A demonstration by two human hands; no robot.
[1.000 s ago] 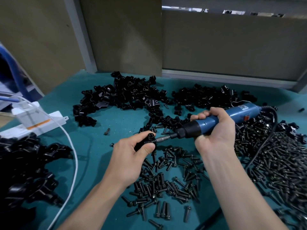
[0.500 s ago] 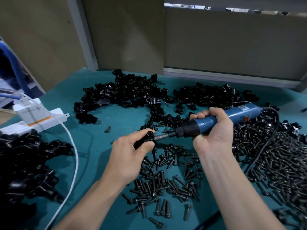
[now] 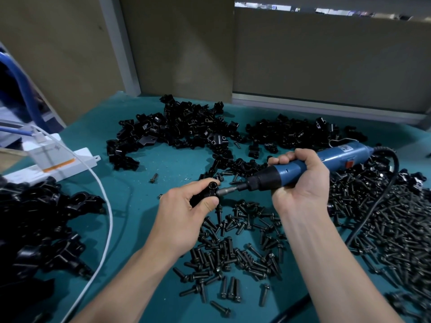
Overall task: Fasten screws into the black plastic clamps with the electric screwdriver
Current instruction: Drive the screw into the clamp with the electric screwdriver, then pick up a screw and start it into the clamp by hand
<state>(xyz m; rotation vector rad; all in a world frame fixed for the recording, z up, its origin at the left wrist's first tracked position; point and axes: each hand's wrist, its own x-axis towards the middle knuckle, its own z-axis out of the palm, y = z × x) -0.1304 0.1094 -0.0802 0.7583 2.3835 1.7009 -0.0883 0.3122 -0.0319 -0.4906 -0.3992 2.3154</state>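
Head view: my left hand [image 3: 184, 213] pinched one clamp [image 3: 208, 191]; right hand [image 3: 300, 180] gripped the screwdriver [image 3: 303, 167], bit seated. Beyond the screwdriver, a clamp pile [image 3: 182, 129] remained, apparently unscrewed.

Open lane: bare mat [image 3: 140, 206] left of centre, lone screw [image 3: 154, 177] on it. Back clamps [image 3: 177, 127] and left clamps [image 3: 35, 224] hem it; white cable [image 3: 109, 217] crosses its left side. Front screws [image 3: 233, 248] and right screws [image 3: 391, 229] block elsewhere, black cord [image 3: 373, 206] over the right ones.

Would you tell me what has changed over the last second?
Nothing visibly changed. The left hand still holds the black clamp, the right hand still grips the electric screwdriver, its bit at the clamp. The loose screws and clamp piles lie as before.
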